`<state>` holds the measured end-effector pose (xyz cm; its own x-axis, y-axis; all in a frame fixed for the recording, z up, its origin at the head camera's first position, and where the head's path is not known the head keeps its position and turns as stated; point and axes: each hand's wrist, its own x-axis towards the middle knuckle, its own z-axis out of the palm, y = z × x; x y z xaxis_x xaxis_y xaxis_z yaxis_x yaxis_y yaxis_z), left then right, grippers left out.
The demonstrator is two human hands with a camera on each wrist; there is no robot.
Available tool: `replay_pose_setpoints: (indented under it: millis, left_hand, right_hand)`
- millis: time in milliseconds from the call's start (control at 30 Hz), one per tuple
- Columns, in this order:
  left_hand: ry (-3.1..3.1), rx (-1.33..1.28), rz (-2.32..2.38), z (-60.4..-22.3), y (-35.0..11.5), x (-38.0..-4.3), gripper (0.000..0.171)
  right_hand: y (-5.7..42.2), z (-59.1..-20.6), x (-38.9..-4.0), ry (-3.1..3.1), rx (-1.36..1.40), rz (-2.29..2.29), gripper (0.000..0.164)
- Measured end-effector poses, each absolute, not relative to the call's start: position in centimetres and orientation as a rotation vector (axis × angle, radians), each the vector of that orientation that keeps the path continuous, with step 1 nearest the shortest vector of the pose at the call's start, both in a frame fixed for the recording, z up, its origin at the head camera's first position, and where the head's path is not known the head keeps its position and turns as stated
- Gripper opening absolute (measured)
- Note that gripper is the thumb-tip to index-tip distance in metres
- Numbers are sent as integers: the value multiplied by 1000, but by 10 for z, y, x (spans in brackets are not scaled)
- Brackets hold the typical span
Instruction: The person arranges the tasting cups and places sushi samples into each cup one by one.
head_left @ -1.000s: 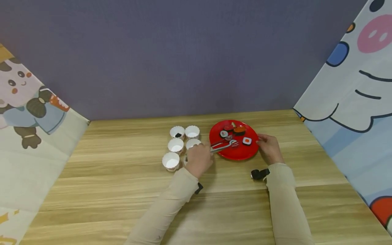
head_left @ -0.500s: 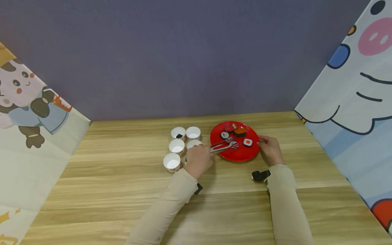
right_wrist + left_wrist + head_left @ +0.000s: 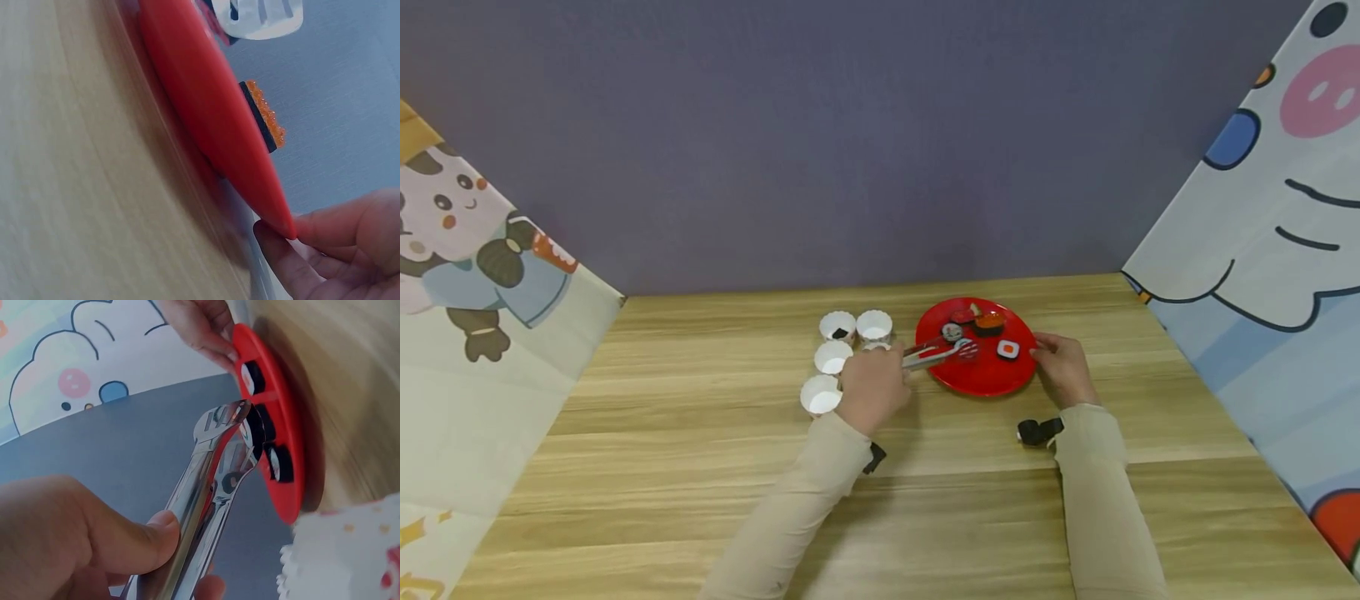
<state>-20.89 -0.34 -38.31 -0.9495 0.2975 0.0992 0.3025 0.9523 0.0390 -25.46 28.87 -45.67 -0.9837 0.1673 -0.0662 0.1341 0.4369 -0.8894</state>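
Observation:
My left hand grips metal tongs, thumb along one arm in the left wrist view. The slotted tips reach over a red plate. In the left wrist view they overlap a toy sushi roll with a black rim. My right hand pinches the plate's right rim between thumb and fingers, plain in the right wrist view. Also on the plate are an orange-topped sushi piece, a white square piece with an orange centre, another roll and a red piece.
White paper cups stand in two columns left of the plate. A back-row cup holds something black; my left hand hides part of the near cups. A grey-blue panel rises behind the wooden table, with cartoon-printed panels at both sides.
My left hand has shifted a little left, and the tong tips have moved left and slightly back across the plate toward the roll. My right hand keeps its place on the rim.

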Motion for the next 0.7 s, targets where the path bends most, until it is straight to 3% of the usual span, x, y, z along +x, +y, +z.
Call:
replay_pose_setpoints:
  millis: [200, 700]
  left_hand:
    - [-3020, -421, -102, -375, -15, -213, 35]
    - [-3086, -224, -157, -360, -50, -219, 34]
  right_hand:
    - [289, -457, -256, -2626, -287, 1645, 39]
    - [289, -461, -258, -2615, -309, 1679, 40]
